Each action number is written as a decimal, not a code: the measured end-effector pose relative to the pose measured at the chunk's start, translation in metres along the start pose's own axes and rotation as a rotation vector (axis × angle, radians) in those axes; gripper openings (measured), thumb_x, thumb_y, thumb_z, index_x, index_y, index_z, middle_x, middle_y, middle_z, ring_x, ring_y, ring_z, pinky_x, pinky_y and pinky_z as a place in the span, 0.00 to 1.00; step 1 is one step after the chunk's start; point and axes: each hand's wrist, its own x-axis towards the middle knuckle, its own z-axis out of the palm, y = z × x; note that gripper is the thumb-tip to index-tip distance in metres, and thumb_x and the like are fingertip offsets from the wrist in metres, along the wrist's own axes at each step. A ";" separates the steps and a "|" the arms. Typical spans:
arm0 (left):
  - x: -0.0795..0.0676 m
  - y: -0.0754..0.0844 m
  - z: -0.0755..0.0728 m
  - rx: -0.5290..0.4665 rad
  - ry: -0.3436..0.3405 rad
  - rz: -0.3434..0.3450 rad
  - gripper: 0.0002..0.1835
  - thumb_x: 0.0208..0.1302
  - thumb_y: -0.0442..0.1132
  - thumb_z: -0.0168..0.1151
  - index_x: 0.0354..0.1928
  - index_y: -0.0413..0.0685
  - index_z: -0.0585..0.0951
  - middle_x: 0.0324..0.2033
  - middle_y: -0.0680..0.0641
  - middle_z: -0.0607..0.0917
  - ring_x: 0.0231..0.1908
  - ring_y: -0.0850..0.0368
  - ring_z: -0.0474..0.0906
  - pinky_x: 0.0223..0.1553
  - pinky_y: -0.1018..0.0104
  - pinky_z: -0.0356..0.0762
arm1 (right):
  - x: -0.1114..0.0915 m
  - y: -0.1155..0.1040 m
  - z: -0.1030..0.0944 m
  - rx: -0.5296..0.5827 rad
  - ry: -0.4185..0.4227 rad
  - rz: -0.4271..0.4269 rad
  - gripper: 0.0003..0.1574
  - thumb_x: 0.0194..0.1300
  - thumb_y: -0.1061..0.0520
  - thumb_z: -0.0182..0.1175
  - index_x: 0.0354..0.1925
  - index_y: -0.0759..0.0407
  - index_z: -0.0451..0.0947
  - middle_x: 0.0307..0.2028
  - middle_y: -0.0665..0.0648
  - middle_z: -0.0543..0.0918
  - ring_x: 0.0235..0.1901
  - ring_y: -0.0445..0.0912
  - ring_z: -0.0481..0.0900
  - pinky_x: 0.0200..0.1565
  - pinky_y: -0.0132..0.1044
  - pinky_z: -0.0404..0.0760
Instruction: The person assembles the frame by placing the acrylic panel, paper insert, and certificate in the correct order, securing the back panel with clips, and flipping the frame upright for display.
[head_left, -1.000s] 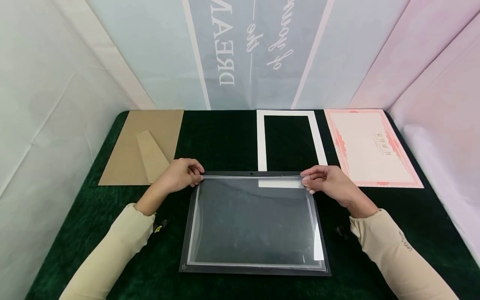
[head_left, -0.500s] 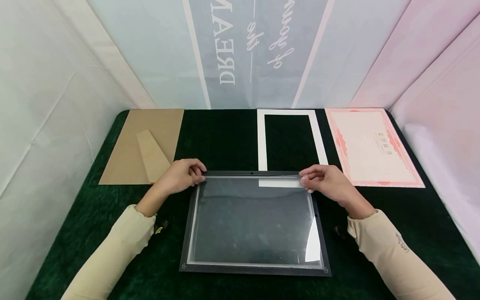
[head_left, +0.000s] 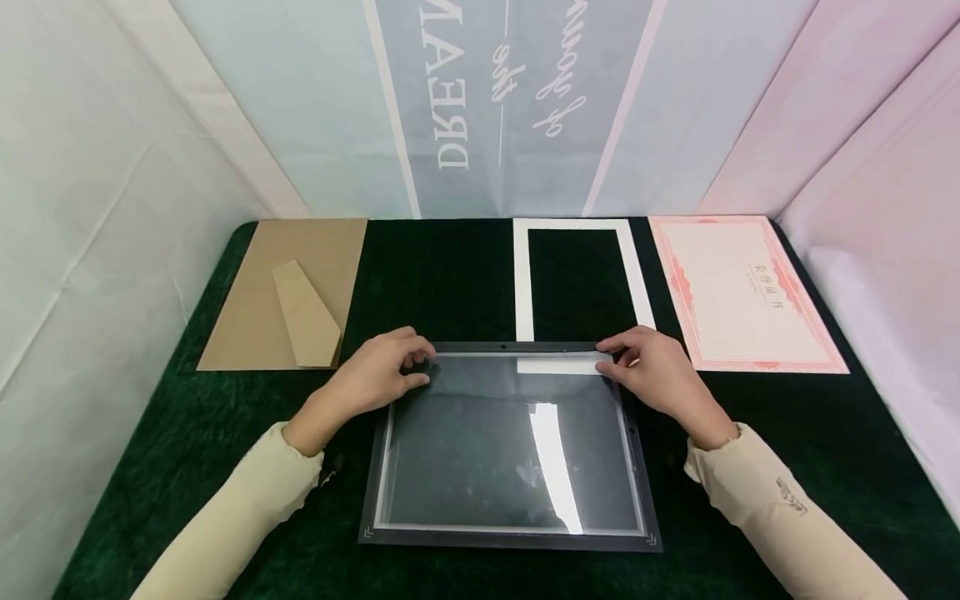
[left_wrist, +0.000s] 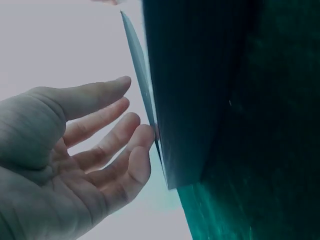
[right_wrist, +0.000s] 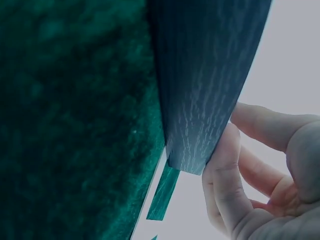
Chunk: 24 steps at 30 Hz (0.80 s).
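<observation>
A dark picture frame lies on the green cloth, with a clear plastic sheet over its opening. My left hand is over the frame's far left corner. Its thumb and fingers are spread apart there, pinching nothing. In the left wrist view, my left hand's bent fingertips are close to the frame's edge; whether they touch it is hard to tell. At the far right corner, my right hand pinches the sheet's edge. The right wrist view shows its thumb and fingertips close together beside the frame's side.
At the back left lies a brown backing board with a stand leg on it. A white mat border lies behind the frame, partly under it. A pink-bordered certificate is at the right. Printed curtains surround the table.
My left hand has let go of the sheet's corner and moved inward. A bright reflection has slid left across the sheet. My right hand stays at its corner.
</observation>
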 end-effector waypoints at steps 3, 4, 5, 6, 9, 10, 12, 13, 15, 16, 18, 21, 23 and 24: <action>-0.001 0.006 0.004 0.035 -0.011 0.018 0.15 0.58 0.38 0.74 0.48 0.47 0.84 0.38 0.49 0.81 0.39 0.55 0.79 0.42 0.59 0.81 | 0.001 0.002 -0.001 0.005 -0.010 0.011 0.14 0.59 0.56 0.71 0.45 0.57 0.87 0.39 0.58 0.83 0.32 0.45 0.80 0.28 0.33 0.76; -0.001 0.007 0.006 0.042 -0.019 0.017 0.16 0.57 0.38 0.74 0.48 0.48 0.85 0.39 0.49 0.81 0.39 0.55 0.79 0.43 0.59 0.81 | 0.001 0.002 -0.001 0.008 -0.014 0.018 0.14 0.59 0.56 0.71 0.45 0.56 0.87 0.39 0.57 0.83 0.31 0.45 0.80 0.28 0.33 0.76; -0.001 0.008 0.007 0.051 -0.026 0.016 0.16 0.56 0.38 0.75 0.48 0.48 0.85 0.39 0.49 0.81 0.39 0.55 0.79 0.43 0.59 0.80 | 0.001 0.002 -0.001 0.011 -0.017 0.022 0.15 0.59 0.55 0.71 0.45 0.56 0.87 0.39 0.57 0.82 0.31 0.45 0.80 0.28 0.33 0.76; -0.001 0.008 0.008 0.060 -0.032 0.013 0.17 0.56 0.38 0.75 0.48 0.48 0.85 0.39 0.49 0.81 0.39 0.55 0.78 0.43 0.59 0.80 | 0.001 0.002 -0.001 0.014 -0.018 0.025 0.15 0.59 0.56 0.71 0.45 0.56 0.87 0.40 0.58 0.82 0.31 0.44 0.80 0.28 0.33 0.75; -0.001 0.010 0.010 0.077 -0.037 0.005 0.17 0.55 0.39 0.76 0.47 0.49 0.85 0.39 0.48 0.82 0.40 0.54 0.78 0.43 0.58 0.80 | 0.001 0.004 -0.002 0.020 -0.016 0.022 0.15 0.59 0.57 0.71 0.46 0.57 0.86 0.41 0.59 0.81 0.31 0.44 0.80 0.28 0.33 0.75; -0.001 0.010 0.010 0.077 -0.033 0.006 0.17 0.55 0.38 0.76 0.47 0.48 0.85 0.39 0.48 0.82 0.40 0.54 0.78 0.43 0.58 0.80 | 0.001 0.005 -0.002 0.016 -0.010 0.022 0.16 0.59 0.58 0.71 0.46 0.57 0.86 0.40 0.59 0.81 0.31 0.45 0.80 0.28 0.33 0.75; -0.002 0.009 0.010 0.066 -0.022 -0.003 0.17 0.55 0.37 0.76 0.48 0.48 0.85 0.40 0.48 0.82 0.41 0.53 0.78 0.44 0.57 0.80 | 0.000 0.007 -0.002 0.015 0.003 0.019 0.16 0.59 0.59 0.71 0.47 0.58 0.85 0.40 0.61 0.80 0.31 0.45 0.79 0.28 0.34 0.74; -0.003 0.008 0.010 0.059 -0.012 -0.010 0.17 0.56 0.37 0.75 0.48 0.48 0.85 0.41 0.48 0.82 0.42 0.53 0.78 0.44 0.57 0.80 | 0.000 0.008 -0.002 0.015 0.009 0.018 0.17 0.59 0.59 0.71 0.48 0.59 0.85 0.41 0.61 0.80 0.31 0.46 0.79 0.28 0.34 0.74; -0.004 0.005 0.009 0.049 0.018 -0.027 0.16 0.57 0.36 0.74 0.48 0.48 0.85 0.42 0.48 0.82 0.43 0.53 0.78 0.45 0.56 0.80 | 0.000 0.011 -0.002 0.016 0.019 0.018 0.18 0.59 0.59 0.71 0.49 0.60 0.84 0.42 0.63 0.79 0.31 0.47 0.80 0.29 0.35 0.74; -0.004 0.003 0.009 0.046 0.040 -0.040 0.16 0.57 0.36 0.74 0.48 0.48 0.85 0.42 0.47 0.81 0.43 0.52 0.78 0.46 0.55 0.80 | 0.000 0.012 -0.003 0.017 0.021 0.020 0.19 0.59 0.59 0.71 0.50 0.60 0.83 0.43 0.63 0.79 0.32 0.47 0.80 0.29 0.35 0.74; -0.006 -0.001 0.008 0.047 0.091 -0.070 0.16 0.57 0.35 0.74 0.48 0.49 0.85 0.44 0.47 0.81 0.44 0.51 0.76 0.46 0.54 0.79 | 0.000 0.013 -0.003 0.028 0.017 0.024 0.20 0.60 0.59 0.70 0.52 0.61 0.82 0.45 0.65 0.79 0.34 0.49 0.82 0.30 0.36 0.76; -0.007 -0.009 0.008 0.048 0.154 -0.136 0.19 0.57 0.35 0.74 0.51 0.48 0.83 0.46 0.44 0.79 0.42 0.49 0.75 0.43 0.54 0.77 | 0.001 0.014 -0.004 0.031 0.000 0.038 0.21 0.63 0.58 0.68 0.53 0.62 0.80 0.47 0.66 0.80 0.34 0.50 0.83 0.30 0.37 0.77; -0.008 -0.014 0.007 0.029 0.158 -0.200 0.22 0.58 0.37 0.73 0.55 0.47 0.81 0.47 0.42 0.77 0.41 0.49 0.74 0.40 0.55 0.76 | 0.002 0.015 -0.005 0.031 -0.024 0.057 0.21 0.65 0.57 0.66 0.54 0.62 0.80 0.47 0.66 0.81 0.33 0.49 0.84 0.30 0.37 0.77; -0.008 -0.016 0.006 0.018 0.153 -0.231 0.23 0.59 0.37 0.73 0.57 0.46 0.79 0.47 0.41 0.76 0.40 0.49 0.75 0.39 0.55 0.76 | 0.003 0.015 -0.005 0.030 -0.038 0.065 0.21 0.65 0.56 0.66 0.55 0.62 0.80 0.47 0.66 0.81 0.32 0.47 0.84 0.30 0.36 0.77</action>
